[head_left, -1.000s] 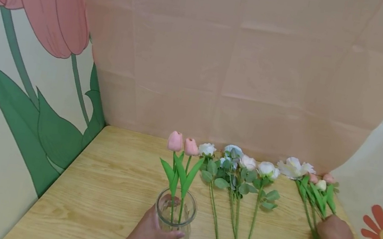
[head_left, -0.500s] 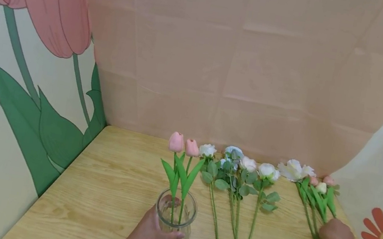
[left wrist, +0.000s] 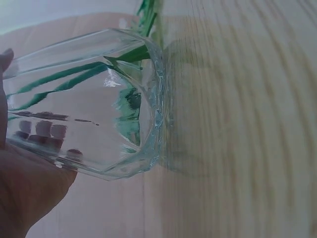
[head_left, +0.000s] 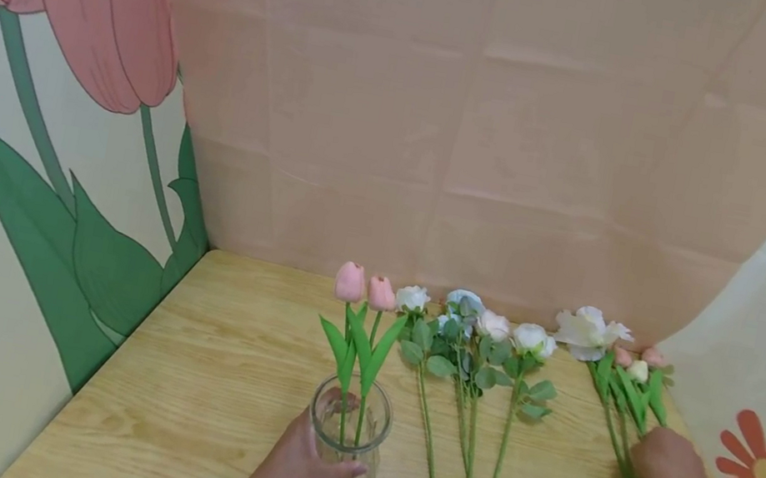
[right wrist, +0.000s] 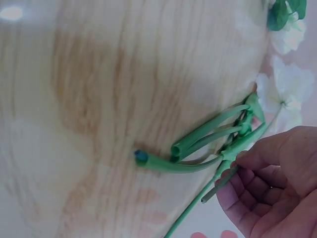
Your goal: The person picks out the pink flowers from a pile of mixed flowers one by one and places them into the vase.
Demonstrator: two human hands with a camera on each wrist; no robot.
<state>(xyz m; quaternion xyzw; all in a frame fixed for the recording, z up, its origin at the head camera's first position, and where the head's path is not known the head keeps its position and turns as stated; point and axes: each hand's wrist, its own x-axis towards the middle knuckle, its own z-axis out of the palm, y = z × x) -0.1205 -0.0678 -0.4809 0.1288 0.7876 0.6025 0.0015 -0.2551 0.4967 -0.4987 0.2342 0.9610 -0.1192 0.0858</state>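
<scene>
My left hand (head_left: 296, 461) grips a clear glass vase (head_left: 386, 434), thumb on the near side and fingers around the far side. Two pink tulips (head_left: 349, 282) stand upright in it, their green stems showing through the glass (left wrist: 89, 129) in the left wrist view. At the table's right, my right hand (head_left: 671, 469) is over a bunch of tulips (head_left: 638, 371) and a large white flower (head_left: 588, 333). In the right wrist view, its thumb and fingers pinch a thin green stem (right wrist: 210, 195); I cannot tell which bloom it belongs to. More green stems (right wrist: 198, 134) lie beside the fingertips.
Between the hands, a white rose (head_left: 413, 299), a blue flower (head_left: 466, 304), a pale pink rose (head_left: 493, 325) and another white rose (head_left: 533, 340) lie on the wooden table (head_left: 200, 378). A pink backdrop (head_left: 483, 137) rises behind, with printed side panels.
The large white flower's head has shifted slightly upward in the head view. Both hands stay nearly in place, the left on the vase; the head view itself shifts a little.
</scene>
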